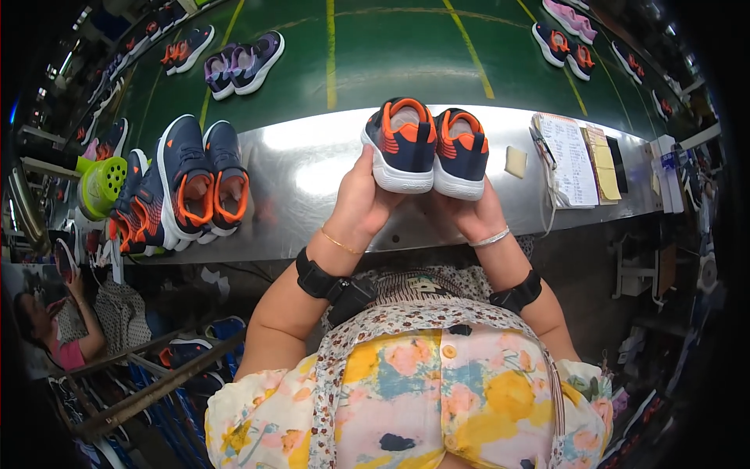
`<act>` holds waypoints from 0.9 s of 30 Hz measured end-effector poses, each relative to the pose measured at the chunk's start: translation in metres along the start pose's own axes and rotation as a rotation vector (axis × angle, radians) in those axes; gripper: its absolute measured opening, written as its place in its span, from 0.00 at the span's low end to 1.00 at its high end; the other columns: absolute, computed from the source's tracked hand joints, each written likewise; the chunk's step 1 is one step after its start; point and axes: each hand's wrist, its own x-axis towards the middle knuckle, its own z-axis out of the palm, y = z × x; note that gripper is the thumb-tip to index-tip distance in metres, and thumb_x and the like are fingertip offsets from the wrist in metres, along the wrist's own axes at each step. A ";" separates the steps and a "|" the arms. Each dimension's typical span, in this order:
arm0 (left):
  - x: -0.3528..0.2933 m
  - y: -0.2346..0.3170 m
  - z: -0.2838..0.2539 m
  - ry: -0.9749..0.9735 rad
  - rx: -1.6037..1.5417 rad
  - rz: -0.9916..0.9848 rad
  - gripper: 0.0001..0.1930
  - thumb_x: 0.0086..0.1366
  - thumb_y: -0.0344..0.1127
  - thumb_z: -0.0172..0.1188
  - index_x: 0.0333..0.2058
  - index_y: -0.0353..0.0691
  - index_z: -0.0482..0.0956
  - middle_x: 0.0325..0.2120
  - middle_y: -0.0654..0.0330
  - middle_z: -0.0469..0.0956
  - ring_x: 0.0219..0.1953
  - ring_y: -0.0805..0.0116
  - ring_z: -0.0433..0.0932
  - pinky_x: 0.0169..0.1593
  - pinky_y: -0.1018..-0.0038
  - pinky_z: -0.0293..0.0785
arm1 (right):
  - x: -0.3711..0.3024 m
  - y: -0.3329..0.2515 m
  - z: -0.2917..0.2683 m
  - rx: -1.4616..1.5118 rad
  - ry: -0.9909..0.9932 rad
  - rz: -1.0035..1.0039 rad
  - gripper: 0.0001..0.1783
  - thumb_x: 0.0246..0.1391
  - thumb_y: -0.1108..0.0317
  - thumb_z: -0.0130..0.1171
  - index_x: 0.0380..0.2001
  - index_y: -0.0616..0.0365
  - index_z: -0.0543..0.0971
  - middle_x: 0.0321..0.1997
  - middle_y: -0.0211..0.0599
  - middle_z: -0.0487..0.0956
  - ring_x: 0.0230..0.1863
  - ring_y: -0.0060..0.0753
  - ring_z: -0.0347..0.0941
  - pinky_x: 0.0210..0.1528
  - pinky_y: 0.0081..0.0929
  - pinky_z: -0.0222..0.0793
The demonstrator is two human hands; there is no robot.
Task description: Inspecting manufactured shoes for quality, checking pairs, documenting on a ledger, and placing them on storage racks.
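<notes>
Blouse: loose and flower-patterned in yellow, pink and blue point(484, 391), with a small-print apron point(324, 399) over it.
Left arm: reaches up and inward from the elbow, forearm slanting toward the middle; a black strap with a box point(336, 289) and a thin gold bracelet point(341, 242) circle it.
Right arm: mirrors that slant, with a black strap point(518, 294) and a silver bangle point(491, 238).
Left hand: turned upward point(363, 195), thumb along the outer side of the left shoe point(406, 160); its grip is closed around the heel end, other fingers partly hidden.
Right hand: cups the right shoe point(461, 160) from below point(478, 215); its grip holds that heel end, fingers mostly hidden.
Held pair: navy and orange, white-soled, side by side over the metal table point(301, 215), heels toward the wearer, openings up.
Table left: more navy-orange shoes point(183, 176) beside a green perforated cup point(103, 186).
Table right: pale block point(516, 162), then an open notebook point(566, 160).
Beyond: green surface with yellow lines point(391, 55), carrying further pairs point(246, 66).
</notes>
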 end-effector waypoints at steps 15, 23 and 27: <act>0.009 0.010 -0.035 -0.033 0.418 0.167 0.19 0.69 0.40 0.40 0.54 0.39 0.63 0.48 0.58 0.69 0.47 0.70 0.72 0.47 0.71 0.72 | 0.008 -0.021 -0.018 -0.972 0.204 -0.257 0.17 0.60 0.61 0.43 0.48 0.58 0.69 0.47 0.41 0.73 0.47 0.37 0.70 0.46 0.32 0.67; 0.016 0.000 -0.068 0.101 1.213 0.372 0.23 0.60 0.25 0.46 0.56 0.43 0.65 0.45 0.60 0.66 0.39 0.75 0.70 0.42 0.79 0.69 | -0.005 -0.049 -0.007 -2.116 0.251 -0.995 0.09 0.52 0.70 0.50 0.36 0.59 0.75 0.33 0.41 0.73 0.36 0.43 0.70 0.42 0.39 0.63; 0.005 -0.002 -0.066 0.115 1.115 0.334 0.24 0.60 0.24 0.48 0.56 0.43 0.64 0.44 0.60 0.66 0.40 0.75 0.70 0.43 0.79 0.68 | -0.021 -0.033 0.055 -2.238 -0.065 -0.745 0.12 0.47 0.61 0.59 0.35 0.53 0.76 0.34 0.36 0.73 0.35 0.36 0.69 0.44 0.40 0.61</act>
